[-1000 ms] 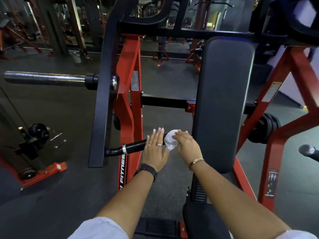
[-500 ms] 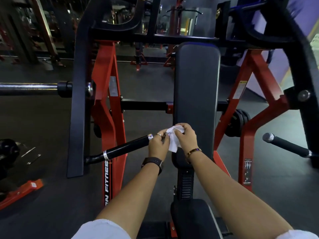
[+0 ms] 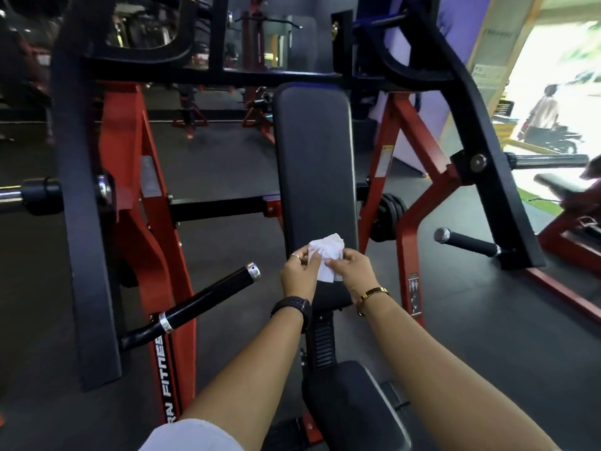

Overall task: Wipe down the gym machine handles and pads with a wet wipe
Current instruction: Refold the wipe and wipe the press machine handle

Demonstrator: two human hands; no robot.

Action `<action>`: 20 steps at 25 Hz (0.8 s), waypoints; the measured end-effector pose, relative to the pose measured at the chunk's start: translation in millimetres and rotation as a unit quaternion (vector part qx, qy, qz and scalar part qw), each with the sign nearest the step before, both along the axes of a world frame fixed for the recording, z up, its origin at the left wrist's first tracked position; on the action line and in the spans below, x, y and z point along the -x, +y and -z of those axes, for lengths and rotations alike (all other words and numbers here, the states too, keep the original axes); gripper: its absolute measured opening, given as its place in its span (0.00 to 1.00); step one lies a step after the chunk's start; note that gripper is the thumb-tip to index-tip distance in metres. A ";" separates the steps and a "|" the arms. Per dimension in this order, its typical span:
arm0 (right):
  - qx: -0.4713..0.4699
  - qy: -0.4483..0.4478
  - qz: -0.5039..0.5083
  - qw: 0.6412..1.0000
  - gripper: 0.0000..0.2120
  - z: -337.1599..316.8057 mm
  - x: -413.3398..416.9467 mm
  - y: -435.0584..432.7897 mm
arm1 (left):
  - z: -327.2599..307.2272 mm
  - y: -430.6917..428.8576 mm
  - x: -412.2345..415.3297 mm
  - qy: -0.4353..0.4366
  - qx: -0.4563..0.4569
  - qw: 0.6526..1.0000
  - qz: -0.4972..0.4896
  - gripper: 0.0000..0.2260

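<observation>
**Wet wipe** (image 3: 327, 252): white, crumpled. It is held up between both hands, in front of the lower end of the upright back pad (image 3: 313, 164) and above the seat pad (image 3: 351, 405). Contact between wipe and pad cannot be told.

**Left hand** (image 3: 297, 276): raised, with its back turned to the camera and the fingers curled. The wipe's left edge is pinched between thumb and fingertips. A black watch (image 3: 291, 305) is worn at the wrist.

**Right hand** (image 3: 353, 268): raised just beside the left, fingers curled. The wipe's right side is grasped between thumb and fingertips. A gold bracelet (image 3: 370, 296) is worn at the wrist.

**Forearms**: both are stretched forward side by side, and the wrists are brought near each other.

**Left handle** (image 3: 208, 296): black with a chrome cap, angled upward. Its free end is near the left hand but apart from it.

**Right handle** (image 3: 468, 243): a black grip, well apart to the right and untouched.

**Weight plates** (image 3: 388, 216): black, stacked behind the back pad's right edge, beside the red frame (image 3: 130, 190).
</observation>
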State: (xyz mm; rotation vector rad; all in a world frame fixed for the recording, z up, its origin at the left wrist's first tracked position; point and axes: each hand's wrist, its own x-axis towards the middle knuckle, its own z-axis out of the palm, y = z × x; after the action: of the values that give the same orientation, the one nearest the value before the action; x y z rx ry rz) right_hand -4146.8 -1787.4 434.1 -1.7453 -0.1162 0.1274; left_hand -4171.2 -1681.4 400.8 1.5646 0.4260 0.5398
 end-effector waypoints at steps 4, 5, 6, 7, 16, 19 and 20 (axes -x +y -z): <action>0.010 0.005 0.047 0.999 0.14 -0.7 3.6 -13.5 | -2.8 -10.1 -5.0 -0.018 0.017 0.999 0.047 0.06; 0.008 0.010 0.057 0.998 0.17 1.2 3.6 -18.5 | -3.1 -14.5 -5.0 -0.024 0.024 0.998 0.057 0.04; 0.003 0.014 0.066 0.998 0.17 5.0 3.3 -23.4 | -3.3 -18.8 -3.9 -0.031 0.030 0.997 0.069 0.04; -0.007 0.021 0.079 0.997 0.16 6.7 5.7 -28.8 | -2.6 -23.5 -3.2 -0.034 0.034 0.996 0.079 0.04; -0.066 0.010 0.141 0.988 0.12 -3.0 30.6 -77.2 | -1.6 -72.6 -8.2 -0.062 0.016 0.985 0.159 0.04; -0.048 -0.012 0.157 0.986 0.04 0.1 27.7 -99.2 | -0.7 -93.0 -14.3 -0.057 0.008 0.983 0.172 0.07; -0.049 -0.016 0.164 0.985 0.09 0.3 24.5 -107.3 | -1.0 -100.3 -17.9 -0.056 0.004 0.982 0.180 0.08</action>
State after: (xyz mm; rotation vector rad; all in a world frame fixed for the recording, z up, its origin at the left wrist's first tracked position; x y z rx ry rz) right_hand -4171.3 -1894.7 433.8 -1.6450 0.1396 -0.1443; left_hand -4153.3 -1781.7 401.8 1.5488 0.0550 0.3433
